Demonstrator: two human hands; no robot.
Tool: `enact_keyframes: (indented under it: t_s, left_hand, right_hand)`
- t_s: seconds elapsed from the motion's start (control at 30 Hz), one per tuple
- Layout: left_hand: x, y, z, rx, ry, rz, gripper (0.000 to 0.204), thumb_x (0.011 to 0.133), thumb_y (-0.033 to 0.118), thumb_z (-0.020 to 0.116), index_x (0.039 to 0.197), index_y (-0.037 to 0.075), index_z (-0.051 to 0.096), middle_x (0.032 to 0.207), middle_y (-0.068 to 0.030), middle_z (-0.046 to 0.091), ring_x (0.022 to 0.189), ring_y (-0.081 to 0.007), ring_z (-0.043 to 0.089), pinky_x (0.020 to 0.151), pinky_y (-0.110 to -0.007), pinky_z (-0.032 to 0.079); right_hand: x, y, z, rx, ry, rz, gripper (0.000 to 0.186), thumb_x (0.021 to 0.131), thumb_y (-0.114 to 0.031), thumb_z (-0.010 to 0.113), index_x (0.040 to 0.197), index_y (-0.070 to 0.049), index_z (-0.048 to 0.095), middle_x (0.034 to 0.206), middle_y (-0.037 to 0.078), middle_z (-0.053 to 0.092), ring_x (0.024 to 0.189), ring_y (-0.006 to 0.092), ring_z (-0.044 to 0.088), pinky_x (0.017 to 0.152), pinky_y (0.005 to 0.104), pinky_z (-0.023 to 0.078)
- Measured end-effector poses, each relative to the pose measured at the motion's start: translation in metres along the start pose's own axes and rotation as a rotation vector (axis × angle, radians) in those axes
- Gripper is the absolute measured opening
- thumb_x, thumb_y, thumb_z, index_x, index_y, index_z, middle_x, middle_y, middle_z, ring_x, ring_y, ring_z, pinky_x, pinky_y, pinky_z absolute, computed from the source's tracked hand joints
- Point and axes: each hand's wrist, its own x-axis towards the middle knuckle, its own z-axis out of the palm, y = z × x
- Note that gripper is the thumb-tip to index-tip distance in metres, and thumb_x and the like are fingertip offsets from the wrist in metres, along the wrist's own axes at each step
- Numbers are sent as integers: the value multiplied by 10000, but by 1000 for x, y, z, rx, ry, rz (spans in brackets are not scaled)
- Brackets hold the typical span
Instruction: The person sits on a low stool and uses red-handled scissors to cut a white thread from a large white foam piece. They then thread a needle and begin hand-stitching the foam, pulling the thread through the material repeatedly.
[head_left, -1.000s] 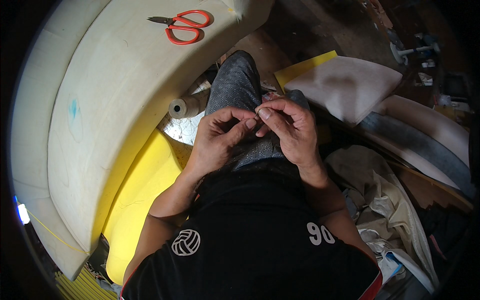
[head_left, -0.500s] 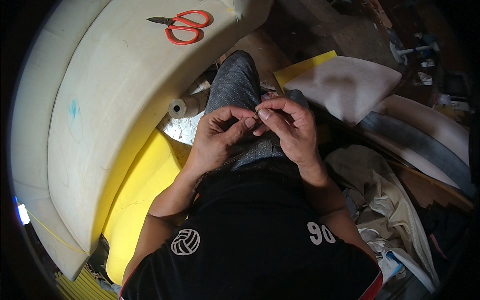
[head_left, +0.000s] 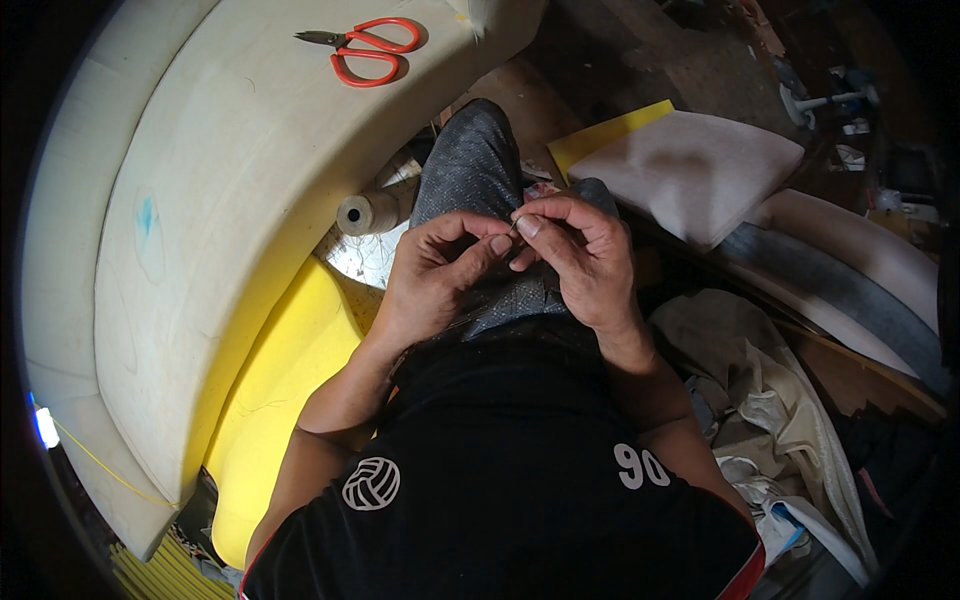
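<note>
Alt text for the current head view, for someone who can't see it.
A person's right hand pinches a small thin item, too fine to identify, with the left hand close by, above grey trousers. At left: red-handled scissors on a curved cream padded piece, a beige spool, a yellow panel. At right: crumpled cloth.

Features a curved pale cushion (head_left: 200, 300) as support. Carries scissors (head_left: 343, 42) near the far end, with blades pointed left. Also bears a yellow cord (head_left: 115, 471) across the near end.

Upholstery workshop, apparently — scissors (head_left: 346, 42), thread spool (head_left: 376, 214), yellow padding (head_left: 275, 385) (likely foam), heaped cloth (head_left: 745, 370).
</note>
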Motion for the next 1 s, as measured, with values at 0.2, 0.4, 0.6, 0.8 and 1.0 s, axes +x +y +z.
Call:
enact_keyframes:
  t_s: [0.2,0.4,0.6,0.8,1.0]
  left_hand:
    - [0,-1,1,-20,16,1,144,934,58,636,1060,-12,648,932,-26,663,850,-63,591,765,-210,478]
    - [3,-4,1,-64,59,52,190,911,36,660,1085,-1,593,932,-7,622,872,-65,582,793,-214,476]
    - [7,-12,6,-30,107,106,180,901,18,666,1066,1,594,924,-5,610,857,-64,575,805,-217,475]
    - [3,-7,8,150,189,141,114,897,19,668,1003,-18,651,925,-20,634,830,-65,579,767,-210,470]
    - [4,5,12,351,249,202,99,892,52,682,954,-26,684,903,-29,663,833,-65,592,727,-211,464]
  right_hand:
    - [0,0,0,5,-10,12,159,936,-66,624,1055,40,638,951,86,648,817,101,653,674,225,571]
    - [0,6,-1,10,-32,6,152,935,-37,614,1068,34,625,978,69,650,859,89,640,722,218,553]
    - [0,6,6,30,43,17,130,914,-28,639,1031,29,637,944,58,674,859,68,632,719,207,529]
    - [0,-3,9,-470,135,-129,128,848,-21,689,975,-13,679,897,71,699,835,122,667,695,264,522]
    - [2,0,10,-669,149,-365,158,822,-7,687,977,-43,684,920,97,702,826,229,684,750,329,525]
